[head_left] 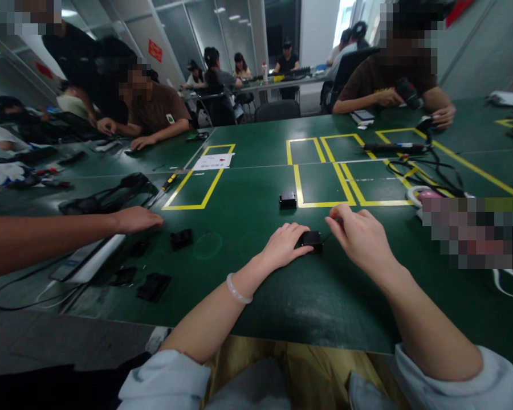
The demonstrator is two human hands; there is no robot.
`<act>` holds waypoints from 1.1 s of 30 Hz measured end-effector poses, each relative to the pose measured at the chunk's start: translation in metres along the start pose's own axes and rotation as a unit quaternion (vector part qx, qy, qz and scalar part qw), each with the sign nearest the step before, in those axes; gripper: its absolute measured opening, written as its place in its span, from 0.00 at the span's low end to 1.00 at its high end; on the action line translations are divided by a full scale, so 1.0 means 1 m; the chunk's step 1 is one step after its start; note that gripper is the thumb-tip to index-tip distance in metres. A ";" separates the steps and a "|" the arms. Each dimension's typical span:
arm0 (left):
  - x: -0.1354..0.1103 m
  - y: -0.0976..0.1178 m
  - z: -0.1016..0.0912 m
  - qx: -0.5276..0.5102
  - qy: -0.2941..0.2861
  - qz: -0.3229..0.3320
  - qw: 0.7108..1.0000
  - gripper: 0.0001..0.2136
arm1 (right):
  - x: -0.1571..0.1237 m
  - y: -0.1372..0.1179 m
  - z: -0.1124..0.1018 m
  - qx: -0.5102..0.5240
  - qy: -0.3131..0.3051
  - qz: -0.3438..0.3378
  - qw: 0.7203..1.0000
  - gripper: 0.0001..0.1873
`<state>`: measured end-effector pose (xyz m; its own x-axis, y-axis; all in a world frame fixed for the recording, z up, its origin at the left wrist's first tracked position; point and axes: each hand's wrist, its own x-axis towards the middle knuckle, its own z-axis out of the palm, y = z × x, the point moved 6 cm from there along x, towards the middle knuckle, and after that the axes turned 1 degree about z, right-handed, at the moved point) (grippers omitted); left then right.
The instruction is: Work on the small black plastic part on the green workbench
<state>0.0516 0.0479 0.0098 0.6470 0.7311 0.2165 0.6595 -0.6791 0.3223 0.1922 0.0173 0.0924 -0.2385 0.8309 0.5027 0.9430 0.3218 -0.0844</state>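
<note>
My left hand (285, 245) is closed on a small black box-shaped part (312, 238), pressing it against the green table (256, 319). Just right of it, my right hand (359, 230) pinches a thin dark rod-like tool (328, 238), whose far end points at the box's right side. Whether its tip touches the box I cannot tell. A similar black boxy part (288, 200) stands apart on the table, a little beyond my hands. Left of my left hand lie more black plastic parts, among them a small one (181, 239) and a larger one (153, 286).
Another person's forearm (68, 236) reaches in from the left above a phone (88, 262) and cables. A yellow-black screwdriver (169, 182) and a white paper (214, 162) lie beyond. Yellow tape (325, 204) marks rectangles. A black cable (436, 171) sits at right; co-workers sit opposite.
</note>
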 end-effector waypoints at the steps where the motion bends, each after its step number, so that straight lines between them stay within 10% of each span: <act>1: 0.000 0.000 0.000 -0.001 -0.001 -0.001 1.000 0.18 | 0.000 0.000 0.001 -0.005 -0.002 -0.002 1.000 0.12; 33: 0.000 -0.001 0.000 -0.007 -0.008 -0.002 1.000 0.18 | 0.000 -0.004 -0.004 -0.023 0.002 -0.012 1.000 0.12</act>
<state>0.0514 0.0485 0.0096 0.6503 0.7325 0.2014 0.6565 -0.6752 0.3363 0.1897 0.0144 0.0958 -0.2609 0.8214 0.5072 0.9465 0.3210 -0.0329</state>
